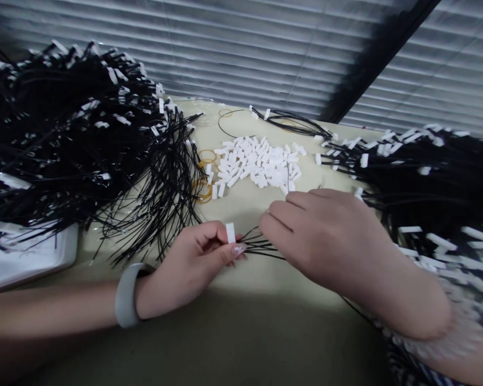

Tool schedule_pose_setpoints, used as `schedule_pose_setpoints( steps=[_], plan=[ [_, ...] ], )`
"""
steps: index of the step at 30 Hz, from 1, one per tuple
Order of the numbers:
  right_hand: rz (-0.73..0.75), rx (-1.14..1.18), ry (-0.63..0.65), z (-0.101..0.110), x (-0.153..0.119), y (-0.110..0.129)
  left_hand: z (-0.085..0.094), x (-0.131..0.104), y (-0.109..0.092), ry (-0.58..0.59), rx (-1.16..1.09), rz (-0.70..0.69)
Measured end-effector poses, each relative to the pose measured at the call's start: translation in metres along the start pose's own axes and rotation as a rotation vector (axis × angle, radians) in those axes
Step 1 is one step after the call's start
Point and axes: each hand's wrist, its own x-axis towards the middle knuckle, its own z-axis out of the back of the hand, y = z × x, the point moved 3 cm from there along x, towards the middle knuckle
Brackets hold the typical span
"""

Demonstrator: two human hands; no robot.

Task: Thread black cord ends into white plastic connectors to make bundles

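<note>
My left hand [203, 260] pinches a small white connector housing [230, 233] between thumb and forefinger. Several thin black wires [261, 247] run rightward from my left fingertips to beneath my right hand. With its fingers curled, my right hand [322, 236] is closed over these wires; its fingertips are hidden from above. Beyond both hands, a heap of loose white connector housings [261, 161] lies on the pale table [241, 316].
A large bundle of black wires [56, 118] with white ends fills the left side. Another wire bundle [438, 171] covers the right. Yellow rubber bands [203, 190] lie beside the housings, and a white tray [70, 244] sits at left. Blinds [241, 48] rise behind the table.
</note>
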Motion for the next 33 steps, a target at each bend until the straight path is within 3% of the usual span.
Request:
schedule_pose_setpoints(
  steps=[6, 9, 11, 13, 16, 19, 21, 24, 26, 29, 33],
  plan=[
    [-0.04, -0.14, -0.021, -0.006, 0.002, -0.008, -0.001, -0.001, 0.0, 0.003, -0.088, 0.038],
    [-0.252, -0.049, -0.177, -0.002, -0.005, -0.03, -0.001, -0.003, 0.002, 0.0, -0.122, 0.046],
    [-0.486, 0.231, -0.399, 0.005, -0.013, -0.049, -0.001, -0.003, 0.003, 0.008, -0.147, 0.04],
    [-0.687, 0.681, -0.602, 0.01, -0.022, -0.068, -0.002, -0.003, 0.003, 0.022, -0.156, 0.027],
    [-0.854, 1.271, -0.798, 0.012, -0.029, -0.084, -0.001, -0.003, 0.004, 0.026, -0.166, 0.032],
    [-0.947, 1.354, -0.894, 0.012, -0.032, -0.083, -0.001, -0.003, 0.006, 0.044, -0.245, 0.052],
    [-0.89, 1.231, -0.753, 0.01, -0.026, -0.071, -0.001, -0.004, 0.007, 0.074, -0.328, 0.064],
    [-0.631, 0.981, -0.356, 0.006, -0.011, -0.043, -0.002, -0.004, 0.008, 0.119, -0.464, 0.093],
    [-0.467, 0.885, -0.18, 0.003, -0.003, -0.026, -0.002, -0.004, 0.008, 0.146, -0.531, 0.114],
    [-0.328, 0.854, -0.08, 0.0, 0.003, -0.014, -0.002, -0.004, 0.008, 0.17, -0.565, 0.139],
    [-0.29, 0.798, -0.091, -0.003, 0.003, -0.014, -0.003, -0.003, 0.009, 0.19, -0.602, 0.152]
  ],
)
